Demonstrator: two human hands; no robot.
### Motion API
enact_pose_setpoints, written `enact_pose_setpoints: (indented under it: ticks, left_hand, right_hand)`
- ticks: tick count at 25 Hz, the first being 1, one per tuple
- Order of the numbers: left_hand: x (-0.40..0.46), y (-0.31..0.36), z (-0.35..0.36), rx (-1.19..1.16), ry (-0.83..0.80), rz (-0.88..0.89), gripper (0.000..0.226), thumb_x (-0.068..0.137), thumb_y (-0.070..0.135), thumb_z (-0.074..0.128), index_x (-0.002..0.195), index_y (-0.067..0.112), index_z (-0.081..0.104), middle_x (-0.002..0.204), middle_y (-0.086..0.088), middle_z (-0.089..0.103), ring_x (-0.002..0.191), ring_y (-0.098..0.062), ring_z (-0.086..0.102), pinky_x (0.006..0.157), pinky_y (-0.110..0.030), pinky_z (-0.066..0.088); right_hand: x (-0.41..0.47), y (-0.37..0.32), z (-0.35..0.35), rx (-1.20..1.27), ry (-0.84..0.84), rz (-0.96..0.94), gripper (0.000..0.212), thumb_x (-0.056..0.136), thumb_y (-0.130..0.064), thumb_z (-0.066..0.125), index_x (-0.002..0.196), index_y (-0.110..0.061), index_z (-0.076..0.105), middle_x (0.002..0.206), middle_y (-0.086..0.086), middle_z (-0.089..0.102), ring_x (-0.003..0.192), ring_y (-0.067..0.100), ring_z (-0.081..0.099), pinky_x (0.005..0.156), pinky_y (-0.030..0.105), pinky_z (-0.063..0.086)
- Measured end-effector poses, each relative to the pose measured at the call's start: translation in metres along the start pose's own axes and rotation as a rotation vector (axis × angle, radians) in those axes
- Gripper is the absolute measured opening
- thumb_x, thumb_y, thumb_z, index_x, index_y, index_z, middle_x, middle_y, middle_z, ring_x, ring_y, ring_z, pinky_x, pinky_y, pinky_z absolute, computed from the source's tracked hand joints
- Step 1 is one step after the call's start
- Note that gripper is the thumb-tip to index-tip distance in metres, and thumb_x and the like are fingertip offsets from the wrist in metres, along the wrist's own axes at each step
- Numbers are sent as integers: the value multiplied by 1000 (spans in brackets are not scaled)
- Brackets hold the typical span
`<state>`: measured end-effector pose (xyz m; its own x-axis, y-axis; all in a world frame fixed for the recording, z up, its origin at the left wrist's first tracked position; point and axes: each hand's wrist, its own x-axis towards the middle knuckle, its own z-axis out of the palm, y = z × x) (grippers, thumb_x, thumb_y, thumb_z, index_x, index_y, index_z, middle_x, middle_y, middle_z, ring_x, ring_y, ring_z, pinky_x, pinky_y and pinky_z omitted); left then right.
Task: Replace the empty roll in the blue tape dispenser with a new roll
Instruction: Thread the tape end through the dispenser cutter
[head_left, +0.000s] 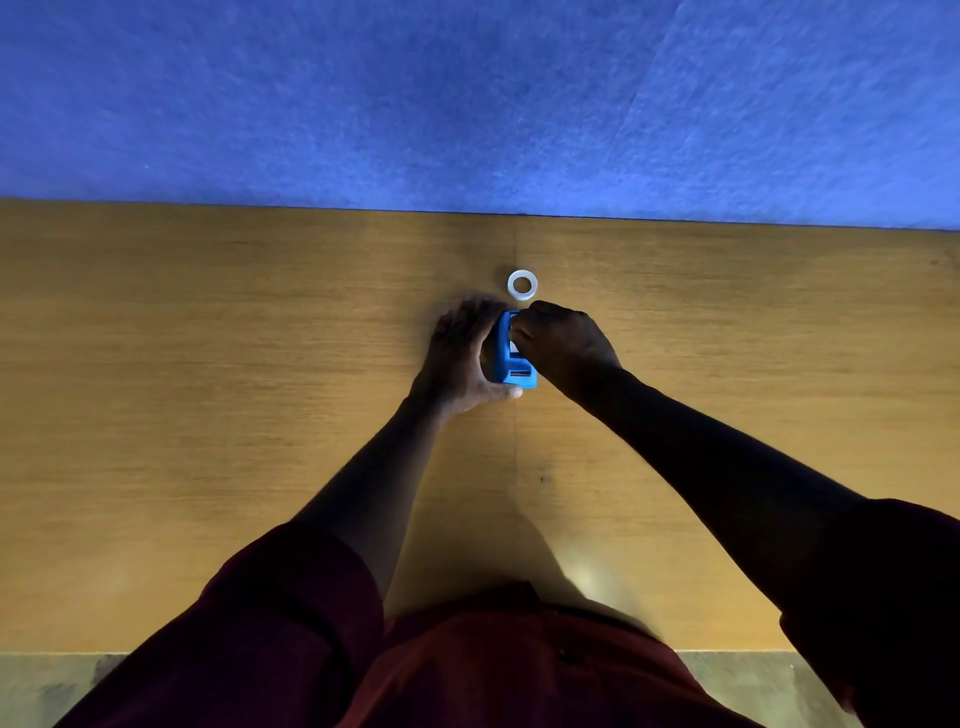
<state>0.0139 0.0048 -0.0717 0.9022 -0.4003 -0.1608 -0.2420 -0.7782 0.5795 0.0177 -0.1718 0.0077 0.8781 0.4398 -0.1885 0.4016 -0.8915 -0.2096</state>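
Gripped from both sides, the blue dispenser (511, 358) sits on the wooden table (208, 364) near its middle, a little toward the far edge. From the head view, the left hand (460, 353) wraps round the dispenser's left side, thumb curled under its near end and fingers reaching past its far end; those fingertips are dim and hard to separate from their shadow. The right hand (558, 340) comes in from the right with fingers curled down onto the dispenser's top far part. Whether they pinch something inside it or only the casing cannot be told, since the knuckles hide that spot. A white patch and a dark slot show on the dispenser's top face, but nothing more can be read. A white ring-shaped roll (522, 285) lies flat on the table just beyond the hands, apart from both. Both forearms are in deep shadow, with dark red sleeves (291, 597) cut off at the frame's near edge. Blue wall (467, 104) fills the far part.
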Motion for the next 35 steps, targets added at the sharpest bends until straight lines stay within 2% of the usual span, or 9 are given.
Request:
enact_pose_setpoints:
  ticks: [5,10,14,17,19,24,31,35]
  left_hand:
    - [0,2,-2,1,-16,0,121,66,54,88,161,22,20,169,-7,20,159,-27,10,127,-54,13]
    - [-2,6,-12,-42,-21,45,113,69,54,86,159,20,26,166,-9,26,157,-30,16,127,-54,14]
    - [-2,10,-24,-151,22,71,81,84,57,67,152,21,42,152,-7,46,141,-26,41,118,-46,31]
    - [1,14,-30,-186,60,52,62,89,38,71,145,17,52,146,-7,53,134,-25,49,111,-49,41]
    - [1,17,-31,-178,71,34,60,87,30,77,142,17,56,146,-5,56,133,-23,52,110,-48,44]
    - [5,19,-33,-172,77,-20,59,83,34,81,137,22,62,151,-1,55,140,-19,50,115,-40,41]
    - [8,18,-39,-208,51,-27,58,81,36,83,136,26,64,151,2,55,138,-13,52,116,-36,41]
    - [7,19,-39,-189,47,-29,59,82,37,82,136,26,63,148,3,59,134,-13,54,113,-32,40]
  right_hand:
    - [0,-1,0,-33,-5,27,13,100,-16,48,104,-10,59,97,6,61,81,23,64,69,34,54]
    - [1,-2,0,69,52,67,10,99,-15,53,98,-10,61,87,2,59,75,16,62,63,26,47]
    - [1,0,2,258,118,126,12,98,-11,53,91,-8,61,85,6,63,72,21,63,67,39,56]
    - [0,2,4,335,145,134,14,97,-10,53,88,-8,64,86,5,63,73,20,61,66,36,54]
    - [1,4,4,374,160,142,17,98,-12,53,88,-8,66,87,5,64,75,19,61,67,36,53]
    - [2,8,4,430,186,145,20,98,-13,54,88,-6,70,82,6,67,72,19,63,68,38,54]
    - [-2,15,9,392,183,98,14,98,-19,58,93,-13,70,85,1,69,73,12,61,63,19,43]
    - [-1,19,8,295,184,3,9,96,-16,63,93,-13,70,87,2,71,74,16,66,66,30,55]
